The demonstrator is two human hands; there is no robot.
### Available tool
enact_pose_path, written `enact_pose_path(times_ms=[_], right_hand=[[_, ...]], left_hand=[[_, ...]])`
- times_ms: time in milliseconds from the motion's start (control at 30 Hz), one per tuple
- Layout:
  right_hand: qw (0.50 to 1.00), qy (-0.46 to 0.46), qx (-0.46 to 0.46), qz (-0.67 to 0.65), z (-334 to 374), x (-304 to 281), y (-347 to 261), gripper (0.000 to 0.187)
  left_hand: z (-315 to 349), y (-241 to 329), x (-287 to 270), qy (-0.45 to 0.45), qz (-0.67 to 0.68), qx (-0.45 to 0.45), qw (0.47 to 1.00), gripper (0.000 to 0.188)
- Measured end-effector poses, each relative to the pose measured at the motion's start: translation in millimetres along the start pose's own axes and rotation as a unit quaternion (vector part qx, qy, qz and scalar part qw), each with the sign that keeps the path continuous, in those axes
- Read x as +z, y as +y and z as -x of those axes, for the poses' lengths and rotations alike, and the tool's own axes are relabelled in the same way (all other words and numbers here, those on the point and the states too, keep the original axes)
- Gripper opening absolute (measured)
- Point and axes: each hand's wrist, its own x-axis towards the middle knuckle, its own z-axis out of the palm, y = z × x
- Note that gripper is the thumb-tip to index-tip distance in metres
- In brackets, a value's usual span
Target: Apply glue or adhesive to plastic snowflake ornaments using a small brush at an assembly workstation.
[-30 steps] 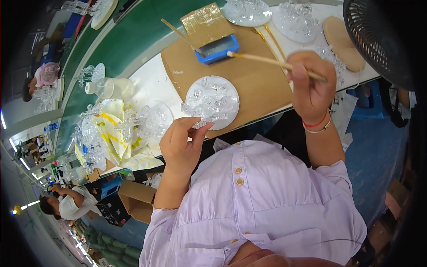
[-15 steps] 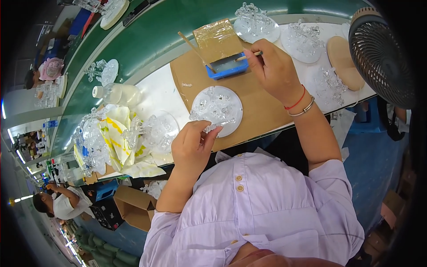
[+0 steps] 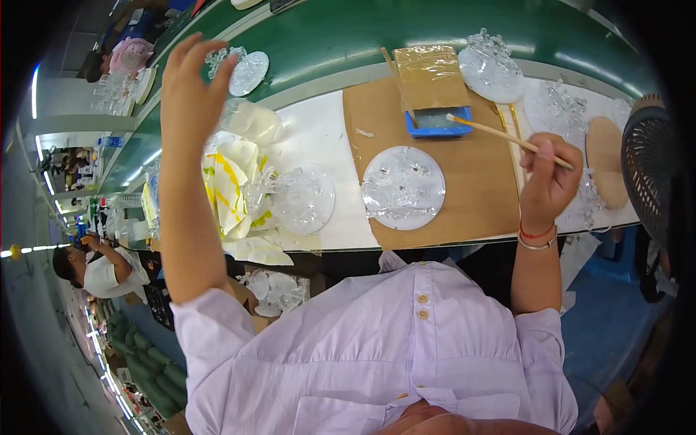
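My right hand [image 3: 552, 181] grips a thin wooden-handled brush [image 3: 502, 135]. Its pale tip points left, over a small blue tray [image 3: 441, 133] of cloudy liquid. At the far left my left hand [image 3: 192, 80] is raised, thumb and fingers apart. Beside its fingertips is a round white disc with clear plastic parts [image 3: 249, 74]; whether they touch I cannot tell. Between my arms, a round disc bearing clear plastic pieces [image 3: 403, 188] lies on a brown cardboard sheet [image 3: 471, 210].
A taped cardboard piece [image 3: 431, 76] covers the tray's back, with a stick leaning beside it. More clear assemblies [image 3: 489, 65] stand around. Left are a yellow-white cloth [image 3: 235, 188] and a clear bottle [image 3: 254, 122]; right, a dark fan [image 3: 652, 167]. Another person [image 3: 105, 268] sits far left.
My left hand has left the middle disc and swung to the far left. The right hand has drawn the brush back from the tray, toward me and right. The view has shifted.
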Motion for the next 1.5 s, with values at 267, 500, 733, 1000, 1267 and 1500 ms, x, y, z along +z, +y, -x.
enact_pose_path(times_ms=[267,500,733,1000,1267,1500], right_hand=[[0.988,0.068,0.086,-0.109,35,-22,-20,0.013],[0.993,-0.049,0.103,0.003,61,-35,-24,0.009],[0.986,-0.149,0.061,0.049,56,-24,-25,0.005],[0.974,-0.198,0.047,0.101,50,-15,-19,0.003],[0.973,-0.216,0.004,0.088,40,-10,-13,0.007],[0.97,-0.223,0.002,0.099,43,-14,-18,0.01]], left_hand=[[-49,-210,101,-0.297,-0.061,-0.154,0.94,0.065],[-60,-233,122,-0.439,0.136,-0.213,0.862,0.063],[-59,-273,128,-0.464,0.139,-0.248,0.839,0.037],[-76,-208,154,-0.418,0.16,-0.055,0.893,0.031],[-96,-191,149,-0.554,0.193,-0.189,0.787,0.045],[-106,-163,107,-0.502,0.146,-0.135,0.842,0.042]])
